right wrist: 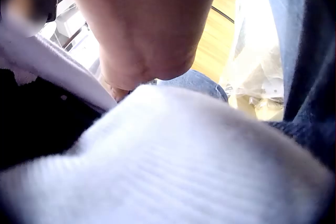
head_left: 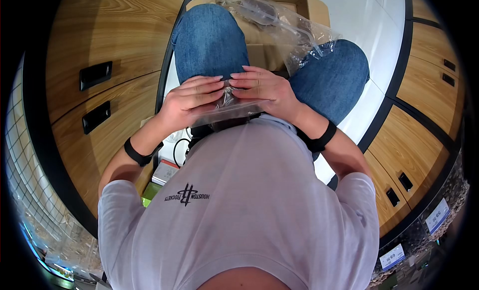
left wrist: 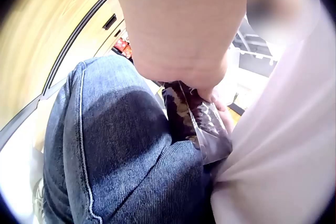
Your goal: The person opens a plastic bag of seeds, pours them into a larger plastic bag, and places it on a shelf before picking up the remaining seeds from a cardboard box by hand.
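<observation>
A clear plastic bag (head_left: pixel 227 112) lies across the lap in the head view, with something dark inside its lower part. The left hand (head_left: pixel 192 101) grips its left side, fingers curled over the top. From the right, the right hand (head_left: pixel 263 90) grips the same bag, its fingertips close to the left hand's. In the left wrist view the bag (left wrist: pixel 210 129) shows shiny dark contents beside the jeans, partly behind the left hand (left wrist: pixel 207 90). The right wrist view shows mostly forearm and shirt; the bag is hidden there.
An open cardboard box (head_left: pixel 318 13) stands on the floor beyond the knees, with a large clear plastic bag (head_left: pixel 279 25) over it and against the right knee. Wooden drawer cabinets (head_left: pixel 124 35) flank both sides. A green item (head_left: pixel 150 192) lies at the left by the shirt.
</observation>
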A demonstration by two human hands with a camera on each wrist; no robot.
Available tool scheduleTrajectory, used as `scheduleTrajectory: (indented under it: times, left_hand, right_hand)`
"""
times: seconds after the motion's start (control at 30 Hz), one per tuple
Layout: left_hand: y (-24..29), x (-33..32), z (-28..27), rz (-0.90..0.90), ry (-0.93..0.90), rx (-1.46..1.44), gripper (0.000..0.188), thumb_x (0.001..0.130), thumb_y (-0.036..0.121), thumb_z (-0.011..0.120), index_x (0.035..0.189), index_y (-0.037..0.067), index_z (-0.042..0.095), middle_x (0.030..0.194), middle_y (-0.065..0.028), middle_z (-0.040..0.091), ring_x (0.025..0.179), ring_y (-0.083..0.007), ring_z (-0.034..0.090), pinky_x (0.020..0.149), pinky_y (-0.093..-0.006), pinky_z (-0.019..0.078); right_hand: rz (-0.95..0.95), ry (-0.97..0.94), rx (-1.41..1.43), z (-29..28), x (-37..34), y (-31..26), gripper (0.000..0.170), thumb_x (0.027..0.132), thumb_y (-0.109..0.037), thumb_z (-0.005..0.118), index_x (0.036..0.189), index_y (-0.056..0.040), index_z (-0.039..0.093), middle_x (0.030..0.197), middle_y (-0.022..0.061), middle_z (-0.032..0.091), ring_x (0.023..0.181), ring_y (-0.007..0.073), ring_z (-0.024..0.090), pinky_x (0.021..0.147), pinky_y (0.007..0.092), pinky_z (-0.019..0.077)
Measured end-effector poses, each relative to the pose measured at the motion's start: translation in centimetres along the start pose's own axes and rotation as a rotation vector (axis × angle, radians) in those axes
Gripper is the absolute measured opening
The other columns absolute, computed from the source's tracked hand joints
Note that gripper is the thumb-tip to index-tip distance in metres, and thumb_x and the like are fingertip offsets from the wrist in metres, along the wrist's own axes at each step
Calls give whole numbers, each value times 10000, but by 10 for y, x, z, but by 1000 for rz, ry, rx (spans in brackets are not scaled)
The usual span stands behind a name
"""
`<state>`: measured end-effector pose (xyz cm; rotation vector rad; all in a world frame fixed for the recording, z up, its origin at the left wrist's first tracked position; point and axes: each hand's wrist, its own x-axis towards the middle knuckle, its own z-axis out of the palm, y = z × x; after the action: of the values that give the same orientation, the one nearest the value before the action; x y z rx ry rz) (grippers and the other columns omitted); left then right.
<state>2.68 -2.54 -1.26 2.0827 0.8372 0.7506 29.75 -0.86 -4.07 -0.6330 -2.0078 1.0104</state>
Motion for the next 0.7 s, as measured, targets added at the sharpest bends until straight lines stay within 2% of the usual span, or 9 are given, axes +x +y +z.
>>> scheduleTrajectory:
  times: [0.17,0.3,0.37,0.47,0.7]
  left_hand:
    - [6,-1,1,78,23,41,403,715,22,806,1106,-24,719,1224,-156,691,1187,-344,635,988,-426,523]
    - [10,0,1,92,34,60,354,726,10,804,1064,-53,721,1184,-193,696,1143,-371,653,961,-448,536]
    - [12,0,1,117,30,116,345,733,0,792,1068,-46,721,1178,-180,697,1116,-354,661,948,-429,548]
    - [14,-2,-2,203,-10,231,303,741,-10,776,1039,-43,731,1132,-152,713,1097,-332,668,939,-412,561]
    - [23,6,-10,147,-1,217,233,732,-36,733,964,-14,749,1049,-107,736,1044,-271,692,929,-383,576]
  right_hand:
    - [-60,25,-46,-2,1,-5,282,750,-33,762,1022,-107,770,1191,45,723,1184,237,656,1073,450,497]
    - [-83,29,-54,-3,-2,-2,322,729,-8,748,1036,-103,767,1195,54,719,1170,242,663,1066,452,506]
    - [-101,16,-23,-4,-3,-3,250,774,-16,696,1010,-54,768,1176,101,725,1168,301,665,1034,465,517]
    - [-94,13,-70,-9,-6,-2,269,752,21,686,1001,-42,766,1161,108,727,1148,308,674,1010,455,539]
    - [-73,32,-29,-2,-9,4,314,741,84,685,1020,-36,763,1153,107,730,1122,319,687,1032,456,538]
